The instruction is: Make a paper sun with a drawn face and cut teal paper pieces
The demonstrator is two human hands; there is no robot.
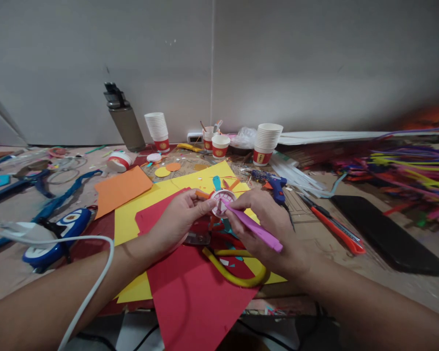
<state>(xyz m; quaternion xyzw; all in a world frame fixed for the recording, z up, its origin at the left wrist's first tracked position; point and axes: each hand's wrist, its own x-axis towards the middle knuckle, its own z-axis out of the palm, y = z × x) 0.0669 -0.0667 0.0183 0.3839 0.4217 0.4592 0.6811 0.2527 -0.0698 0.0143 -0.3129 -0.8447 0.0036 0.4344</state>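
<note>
In the middle of the head view, my left hand (183,214) pinches a small round white paper piece (221,202) by its edge. Teal and orange paper tabs stick out around that piece. My right hand (267,222) grips a purple folded strip (258,230), apparently paper, its tip against the white piece. Below the hands lies a yellow loop (237,282) that looks like a scissors handle; the rest of it is partly hidden. Red paper (197,297) and yellow paper (131,248) are spread underneath.
A blue glue gun (278,187), a red utility knife (336,226) and a black phone (391,234) lie to the right. Cup stacks (157,131) and a bottle (126,122) stand at the back. A white cable (108,263) crosses my left forearm.
</note>
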